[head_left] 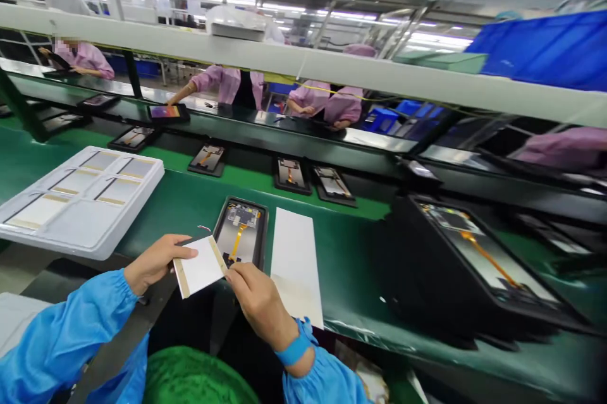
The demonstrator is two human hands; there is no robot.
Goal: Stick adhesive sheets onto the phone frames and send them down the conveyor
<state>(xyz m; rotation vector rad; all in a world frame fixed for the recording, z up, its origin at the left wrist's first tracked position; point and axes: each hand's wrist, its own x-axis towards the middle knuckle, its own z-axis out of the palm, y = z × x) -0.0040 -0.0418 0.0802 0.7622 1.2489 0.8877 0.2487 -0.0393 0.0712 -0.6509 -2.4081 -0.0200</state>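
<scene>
A flat white battery point(203, 270) with tan adhesive strips along its edges and a short thin lead is held up between both hands. My left hand point(154, 262) grips its left side, thumb on top. At its right edge, my right hand point(260, 299) pinches a corner or the strip there; which one is hard to see. Just beyond the hands lies an open tablet point(241, 230) in a black tray, showing its circuit board and an orange flex cable. Beside that tablet, on the right, is a long white card point(294, 258).
To the left, a white plastic tray point(90, 230) holds several batteries in its compartments. A stack of black trays point(427, 277), topped by an open tablet point(474, 236), stands at right. Several tablets lie along the green line behind the bench, with co-workers in pink sleeves across it.
</scene>
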